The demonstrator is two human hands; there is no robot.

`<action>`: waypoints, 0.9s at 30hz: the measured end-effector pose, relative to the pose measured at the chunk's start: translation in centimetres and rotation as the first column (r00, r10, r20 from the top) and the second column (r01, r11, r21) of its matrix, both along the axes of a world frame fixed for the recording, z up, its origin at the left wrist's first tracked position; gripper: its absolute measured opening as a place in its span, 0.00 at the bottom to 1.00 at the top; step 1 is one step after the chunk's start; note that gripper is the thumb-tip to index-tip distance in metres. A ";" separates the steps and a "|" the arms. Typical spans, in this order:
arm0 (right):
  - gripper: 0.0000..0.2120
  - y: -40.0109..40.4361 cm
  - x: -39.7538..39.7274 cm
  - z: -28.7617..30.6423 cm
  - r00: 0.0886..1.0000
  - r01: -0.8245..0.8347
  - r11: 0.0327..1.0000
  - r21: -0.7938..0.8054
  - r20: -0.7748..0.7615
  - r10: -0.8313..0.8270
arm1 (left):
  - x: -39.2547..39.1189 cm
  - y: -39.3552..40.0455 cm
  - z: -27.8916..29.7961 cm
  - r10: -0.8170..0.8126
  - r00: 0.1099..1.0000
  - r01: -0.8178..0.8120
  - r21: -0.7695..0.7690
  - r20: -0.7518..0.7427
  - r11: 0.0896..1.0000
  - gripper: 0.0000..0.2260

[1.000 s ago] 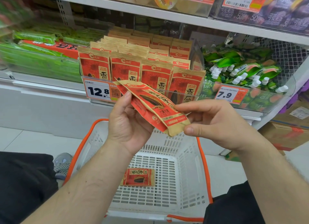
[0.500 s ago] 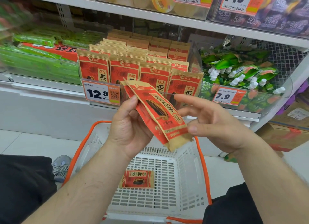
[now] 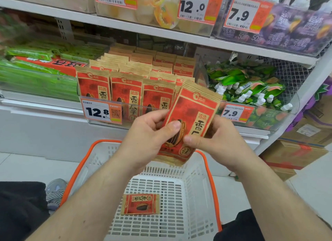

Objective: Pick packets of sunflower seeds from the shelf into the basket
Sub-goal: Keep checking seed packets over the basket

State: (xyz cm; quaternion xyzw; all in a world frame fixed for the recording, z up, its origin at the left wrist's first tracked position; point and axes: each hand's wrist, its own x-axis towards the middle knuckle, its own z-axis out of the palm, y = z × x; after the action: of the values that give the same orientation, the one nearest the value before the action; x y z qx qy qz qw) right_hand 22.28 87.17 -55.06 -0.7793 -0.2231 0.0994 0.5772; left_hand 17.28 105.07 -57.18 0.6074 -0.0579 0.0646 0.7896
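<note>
Seed packets (image 3: 192, 118) held upright above basket (image 3: 197, 195) — gripped by L hand (image 3: 149, 138) & R hand (image 3: 217, 138), thumbs pressed on front.

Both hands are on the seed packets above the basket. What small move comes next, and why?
Probably lower the held packets into the basket and let go. The left hand and right hand grip them right over its open top, and only one packet lies inside so far.

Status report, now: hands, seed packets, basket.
Left hand and right hand both grip held packets, upright above basket. One packet in basket, lying flat. Drop path unobstructed.
</note>
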 end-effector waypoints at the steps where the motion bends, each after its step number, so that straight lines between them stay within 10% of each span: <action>1: 0.17 -0.1 0.2 0.3 1.000 0.023 0.996 0.088 0.006 -0.024 | 0.2 -0.1 0.4 -0.011 1.000 0.011 0.025 0.007 1.000 0.14; 9: 0.08 -0.1 4.2 3.1 0.941 0.332 0.722 0.607 -0.261 -0.213 | 3.5 0.0 5.6 0.141 0.990 -0.139 0.207 0.006 0.968 0.06; 13: 0.07 -0.7 7.1 4.9 0.892 0.451 0.561 0.695 -0.323 -0.317 | 5.6 0.2 6.7 0.305 0.930 -0.362 0.643 0.204 0.675 0.07; 19: 0.05 -0.4 10.0 6.1 0.870 0.447 0.762 0.469 -0.030 -0.492 | 7.5 -0.4 6.5 0.188 0.957 -0.260 0.940 0.221 0.221 0.18; 27: 0.07 0.8 11.2 5.7 0.958 0.252 0.957 -0.144 0.178 -0.225 | 8.3 0.0 6.1 0.212 0.943 -0.305 0.922 0.257 0.239 0.09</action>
State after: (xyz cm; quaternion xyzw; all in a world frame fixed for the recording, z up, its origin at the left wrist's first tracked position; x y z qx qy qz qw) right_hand 33.51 87.94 -49.38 -0.8511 -0.1636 -0.0156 0.4986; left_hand 25.62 105.04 -51.03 0.9540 -0.0149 0.1698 0.2468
